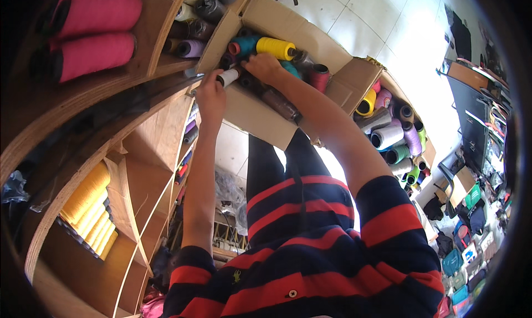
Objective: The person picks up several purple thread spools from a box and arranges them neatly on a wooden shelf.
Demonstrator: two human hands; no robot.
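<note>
My left hand (210, 93) is closed round a white thread spool (228, 77) with a dark end, at the left edge of an open cardboard box (249, 110). Inside the box, my right hand (263, 67) reaches down among several thread spools. Its fingers are curled together, and whatever they grip is hidden. Just beyond that hand lies a yellow spool (274, 48), with a teal spool (244, 44) to its left. A dark red spool (318, 77) leans at the box's right side, and a brown spool (279, 104) lies under my right forearm.
Wooden shelves (160, 182) line the left side, with large pink spools (100, 32) above and yellow spools (88, 207) lower down. A second box (354, 80) full of spools stands to the right. Bags and other goods (465, 251) crowd the far right.
</note>
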